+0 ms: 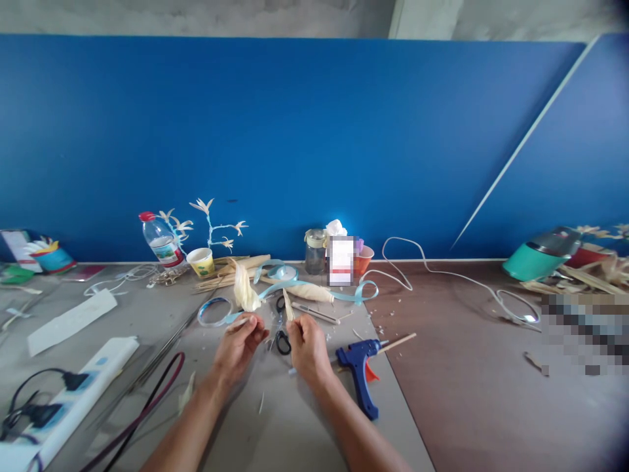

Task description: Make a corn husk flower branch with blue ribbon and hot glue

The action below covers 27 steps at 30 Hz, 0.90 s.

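Our left hand [239, 342] pinches a husk flower [244, 292], right hand [305, 342] a petal strip [287, 306] at one o'clock, not yet attached; glue gun [360, 367] lies unused.

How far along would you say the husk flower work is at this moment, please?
Done: a blue branch of husk flowers stands at the back. In hand: the left hand pinches a curled husk piece, the right hand a narrow strip. Left: loose husks lie unused; the glue gun rests nearby.
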### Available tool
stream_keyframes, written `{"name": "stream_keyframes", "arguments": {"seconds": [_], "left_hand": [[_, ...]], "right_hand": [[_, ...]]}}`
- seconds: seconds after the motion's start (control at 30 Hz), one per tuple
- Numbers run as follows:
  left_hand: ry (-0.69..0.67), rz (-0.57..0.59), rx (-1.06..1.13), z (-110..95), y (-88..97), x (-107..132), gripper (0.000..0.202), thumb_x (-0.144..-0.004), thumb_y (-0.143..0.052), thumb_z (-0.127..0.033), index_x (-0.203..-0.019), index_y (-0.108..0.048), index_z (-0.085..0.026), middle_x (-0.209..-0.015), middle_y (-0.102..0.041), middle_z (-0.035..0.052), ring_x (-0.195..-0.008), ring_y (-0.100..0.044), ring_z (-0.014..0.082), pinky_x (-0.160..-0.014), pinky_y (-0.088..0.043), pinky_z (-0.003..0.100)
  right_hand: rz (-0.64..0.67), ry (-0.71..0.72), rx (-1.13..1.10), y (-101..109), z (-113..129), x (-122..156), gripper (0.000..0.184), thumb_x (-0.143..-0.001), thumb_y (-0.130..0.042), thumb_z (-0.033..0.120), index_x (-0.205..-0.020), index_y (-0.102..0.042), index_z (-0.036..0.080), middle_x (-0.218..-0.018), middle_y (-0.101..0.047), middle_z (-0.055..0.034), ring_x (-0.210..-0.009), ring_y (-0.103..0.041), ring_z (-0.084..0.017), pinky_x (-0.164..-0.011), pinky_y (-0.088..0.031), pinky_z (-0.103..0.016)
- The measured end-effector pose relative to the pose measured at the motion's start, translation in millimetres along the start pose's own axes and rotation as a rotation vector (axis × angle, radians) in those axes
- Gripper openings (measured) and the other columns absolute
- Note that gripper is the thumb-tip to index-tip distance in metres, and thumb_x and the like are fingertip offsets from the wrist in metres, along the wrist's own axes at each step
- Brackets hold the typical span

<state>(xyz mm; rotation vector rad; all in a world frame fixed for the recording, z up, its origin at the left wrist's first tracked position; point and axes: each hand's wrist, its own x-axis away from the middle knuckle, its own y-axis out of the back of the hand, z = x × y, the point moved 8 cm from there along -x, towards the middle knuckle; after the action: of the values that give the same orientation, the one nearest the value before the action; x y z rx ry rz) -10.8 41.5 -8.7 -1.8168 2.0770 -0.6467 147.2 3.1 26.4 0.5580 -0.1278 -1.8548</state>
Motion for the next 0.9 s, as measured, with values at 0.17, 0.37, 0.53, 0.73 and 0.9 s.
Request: {"name": "stream_keyframes", "arguments": {"seconds": [0.17,0.37,0.53,0.73,0.9], "left_hand": [[-0.017,-0.030,0.016,-0.9,1.8,-0.6,0.019,-0.065,-0.074,-0.026,-0.065,-0.060,-0.014,-0.062,-0.056,-0.0045,-0.051,-0.049,0.0048,-0.065,-0.052,0.025],[-0.005,-0.046,0.022,0.6,5.3,-1.0,0.018,-0.065,-0.074,-0.025,-0.065,-0.061,-0.014,-0.062,-0.058,-0.0043,-0.051,-0.050,0.0051,-0.066,-0.052,0.025],[-0.006,-0.056,0.016,1.4,5.9,-0.9,0.018,-0.063,-0.076,-0.024,-0.064,-0.060,-0.015,-0.062,-0.058,-0.0043,-0.053,-0.051,0.0056,-0.066,-0.052,0.025],[0.011,-0.027,0.014,0.9,0.0,0.8,0.018,-0.064,-0.075,-0.024,-0.065,-0.060,-0.015,-0.063,-0.059,-0.0039,-0.054,-0.051,0.0065,-0.066,-0.051,0.025],[0.110,0.176,0.059,2.4,-21.0,13.5,0.022,-0.071,-0.070,-0.032,-0.066,-0.055,-0.016,-0.100,-0.067,0.0048,-0.055,-0.052,0.0077,-0.074,-0.049,0.035]], "right_hand": [[-0.028,-0.044,0.031,-0.1,-7.8,-1.3,0.031,-0.081,-0.041,0.032,-0.053,-0.035,0.021,-0.050,-0.040,0.0036,-0.048,-0.036,-0.011,-0.047,-0.023,-0.023],[0.010,-0.193,-0.128,-1.7,-16.7,-2.5,0.033,-0.078,-0.040,0.035,-0.048,-0.037,0.021,-0.043,-0.035,0.0050,-0.042,-0.031,-0.010,-0.042,-0.022,-0.022],[0.025,-0.330,-0.328,-4.9,-21.7,-1.1,0.036,-0.076,-0.042,0.036,-0.045,-0.037,0.020,-0.040,-0.033,0.0052,-0.040,-0.029,-0.008,-0.041,-0.022,-0.022],[0.020,-0.411,-0.536,-11.8,-31.7,1.1,0.042,-0.075,-0.047,0.041,-0.040,-0.036,0.020,-0.036,-0.030,0.0058,-0.035,-0.025,-0.006,-0.038,-0.019,-0.023],[0.097,-0.487,-0.687,-22.5,-33.9,3.3,0.041,-0.071,-0.050,0.041,-0.039,-0.037,0.020,-0.035,-0.033,0.0058,-0.033,-0.024,-0.005,-0.037,-0.017,-0.022]]}}
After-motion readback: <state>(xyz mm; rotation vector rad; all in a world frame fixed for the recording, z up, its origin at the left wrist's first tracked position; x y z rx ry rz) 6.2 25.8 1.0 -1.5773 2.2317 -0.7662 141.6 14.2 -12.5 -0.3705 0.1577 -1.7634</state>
